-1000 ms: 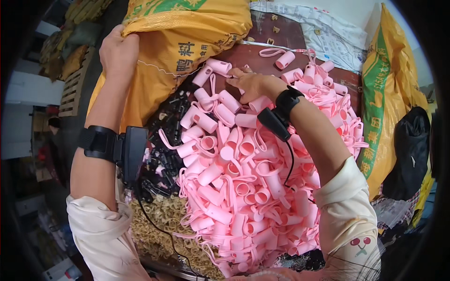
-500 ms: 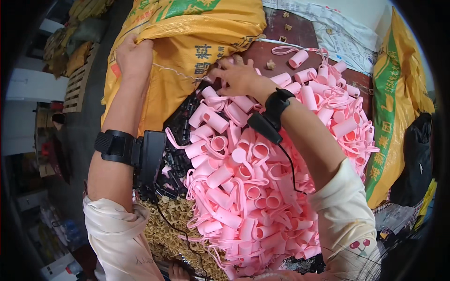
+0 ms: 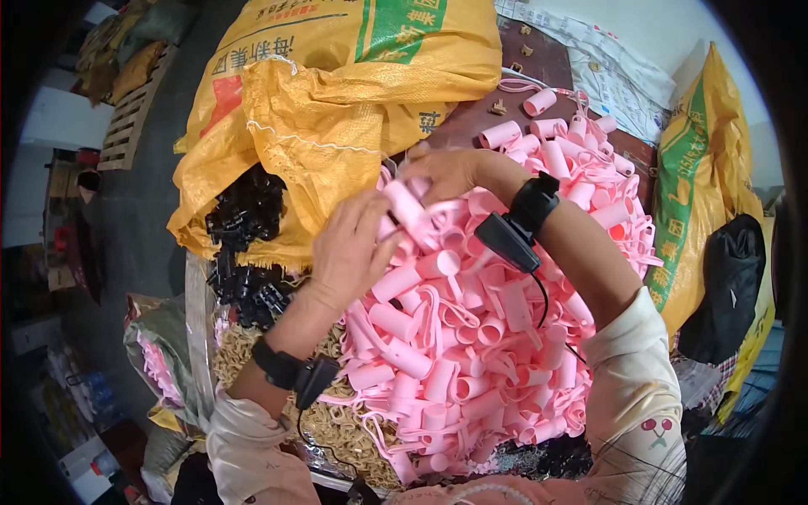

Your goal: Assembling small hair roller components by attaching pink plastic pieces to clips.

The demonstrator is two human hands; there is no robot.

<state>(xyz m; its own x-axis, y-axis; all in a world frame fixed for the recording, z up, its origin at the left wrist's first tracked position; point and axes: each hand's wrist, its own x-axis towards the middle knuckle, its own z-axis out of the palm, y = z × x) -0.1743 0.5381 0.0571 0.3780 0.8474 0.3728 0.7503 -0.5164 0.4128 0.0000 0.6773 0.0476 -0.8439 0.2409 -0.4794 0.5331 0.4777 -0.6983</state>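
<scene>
In the head view, a heap of pink holders [image 3: 471, 311], each a short tube with a strap, covers the middle of the work area and extends to the far right. The left hand [image 3: 347, 248] is at the left edge of the heap, palm down, fingers partly bent over the holders. The right hand [image 3: 442, 172] is at the heap's far left side, near the folds of a yellow sack [image 3: 295, 160], fingers bent down. One holder, blurred, lies slanted between the two hands. The grip of each hand is narrow to half bent; whether either holds a holder cannot be told, owing to blur and overlap.

The yellow sack lies on the far left, its mouth facing near and left. Black parts [image 3: 252, 290] show inside the mouth and just below it. Tan parts [image 3: 341, 429] lie in a layer at the near left, beside the heap. Beyond the heap, the dark red tabletop [image 3: 547, 71] carries a few tan bits [image 3: 498, 108]. A white sheet [image 3: 619, 97] lies at the far right. Along the right side are a second yellow sack [image 3: 683, 202] and, nearer, a black bag [image 3: 728, 286]. Both wrists bear black strapped units.
</scene>
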